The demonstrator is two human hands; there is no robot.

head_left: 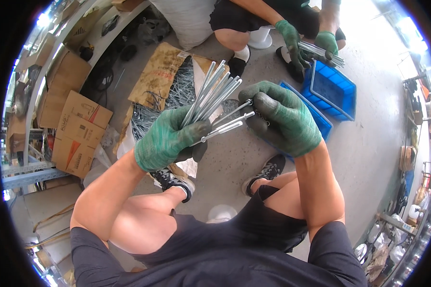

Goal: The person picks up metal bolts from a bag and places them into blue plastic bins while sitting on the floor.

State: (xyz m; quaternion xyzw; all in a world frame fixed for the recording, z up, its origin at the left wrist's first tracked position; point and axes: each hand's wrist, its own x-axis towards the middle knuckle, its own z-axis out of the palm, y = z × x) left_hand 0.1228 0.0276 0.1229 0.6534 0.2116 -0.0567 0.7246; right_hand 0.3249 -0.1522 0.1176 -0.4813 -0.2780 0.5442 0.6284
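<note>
Head view showed the left hand [170, 138] closed around a fanned bundle of thin metal rods [210, 93], probably to keep them sorted. The right hand [280, 117] pinched the ends of two rods [227, 125] near it, above a blue plastic crate [316, 119]. The rods looked smooth and shiny; the green gloves looked rough and dirty.

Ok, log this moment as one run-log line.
left hand: grips bundle of metal rods | right hand: pinches ends of two rods | behind: blue bins, rod pile | co-worker's gloved hands: hold rods
</note>
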